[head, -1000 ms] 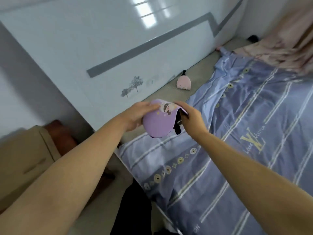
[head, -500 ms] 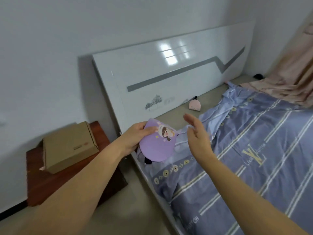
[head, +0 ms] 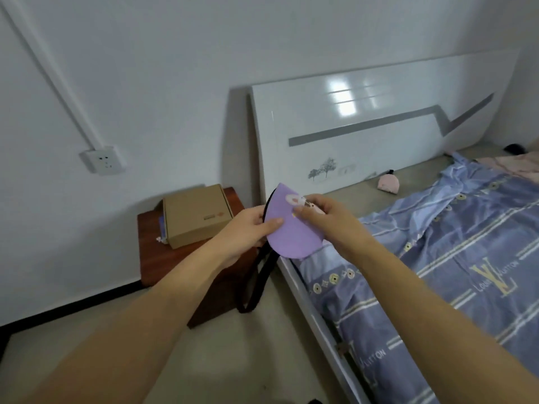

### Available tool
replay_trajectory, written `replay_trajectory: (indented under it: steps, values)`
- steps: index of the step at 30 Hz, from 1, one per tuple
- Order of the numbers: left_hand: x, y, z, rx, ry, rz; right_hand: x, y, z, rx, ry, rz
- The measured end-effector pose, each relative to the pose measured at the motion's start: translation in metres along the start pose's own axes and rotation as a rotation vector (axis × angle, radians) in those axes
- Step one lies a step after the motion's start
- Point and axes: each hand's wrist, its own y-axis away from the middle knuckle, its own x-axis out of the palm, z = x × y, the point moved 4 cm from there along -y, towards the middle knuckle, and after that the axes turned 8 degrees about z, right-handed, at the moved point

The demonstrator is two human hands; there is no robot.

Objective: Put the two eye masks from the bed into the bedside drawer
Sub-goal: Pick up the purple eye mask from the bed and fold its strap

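Note:
I hold a purple eye mask (head: 291,234) folded in front of me, above the gap between bed and bedside cabinet. My left hand (head: 248,231) grips its left edge with the thumb on the front. My right hand (head: 326,220) pinches its upper right part over the cartoon print. Its black strap (head: 256,284) hangs down in a loop. A pink eye mask (head: 388,184) lies on the bare mattress near the headboard. The red-brown bedside cabinet (head: 151,252) stands left of the bed; its drawer front is hidden behind my left arm.
A cardboard box (head: 195,215) sits on top of the cabinet. The white headboard (head: 379,123) leans against the wall. A blue striped quilt (head: 437,272) covers the bed, with pink fabric (head: 519,164) at the far right. A wall socket (head: 102,159) is on the left.
The view has swung left toward the cabinet. My right hand, open beside the mask half a second ago, now grips it again, and the strap hangs free.

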Motion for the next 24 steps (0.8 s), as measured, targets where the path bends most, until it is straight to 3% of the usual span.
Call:
replay_trajectory:
  steps: [3, 5, 8, 15, 17, 21, 22, 24]
  values:
    - [-0.007, 0.023, -0.002, 0.06, 0.152, -0.137, 0.027, 0.007, -0.003, 0.057, -0.41, 0.057]
    - [-0.008, 0.034, 0.002, 0.019, 0.178, -0.062, 0.04, 0.012, -0.005, 0.082, -0.402, 0.059]
    - [0.0, 0.054, 0.01, -0.035, 0.147, 0.175, 0.051, 0.012, 0.0, 0.049, -0.415, 0.016]
    - [-0.014, 0.068, 0.009, -0.082, 0.252, 0.192, 0.058, 0.002, 0.005, 0.061, -0.543, -0.025]
    - [-0.015, 0.069, 0.004, -0.115, 0.341, 0.225, 0.055, -0.001, 0.007, 0.066, -0.536, -0.076]
    - [-0.002, 0.069, 0.005, -0.206, 0.748, 0.342, 0.038, -0.011, 0.017, -0.003, -0.467, -0.248]
    - [0.004, 0.069, 0.01, -0.262, 0.751, 0.39, 0.034, -0.013, 0.02, -0.035, -0.473, -0.264]
    - [0.02, 0.066, 0.026, -0.373, 0.511, 0.449, 0.03, -0.016, 0.026, -0.066, -0.472, -0.254]
